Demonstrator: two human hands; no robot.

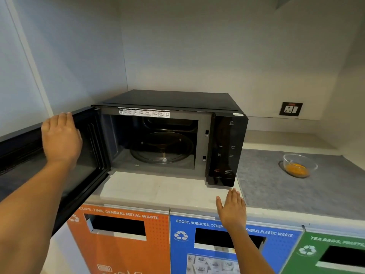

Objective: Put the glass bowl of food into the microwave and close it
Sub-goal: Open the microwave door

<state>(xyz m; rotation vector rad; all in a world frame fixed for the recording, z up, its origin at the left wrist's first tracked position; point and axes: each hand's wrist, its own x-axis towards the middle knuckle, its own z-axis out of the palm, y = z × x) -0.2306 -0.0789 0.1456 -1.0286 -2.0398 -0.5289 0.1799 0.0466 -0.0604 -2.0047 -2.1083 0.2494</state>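
A black microwave [227, 135] stands on the counter with its door [92, 139] swung wide open to the left. Inside, the glass turntable [162, 149] lies bare. My left hand [61, 137] rests flat against the top edge of the open door, fingers together, holding nothing. My right hand [232, 208] hovers open over the counter's front edge, just below the microwave's control panel. The glass bowl [299, 165] with orange-yellow food sits on a grey mat [266, 180] to the right of the microwave, well apart from both hands.
A white counter [158, 190] carries the microwave. Below it are waste bins: orange [122, 244], blue [217, 252] and green [331, 256], each with a slot. A wall socket [292, 108] sits at the back right. Walls close in on the left and behind.
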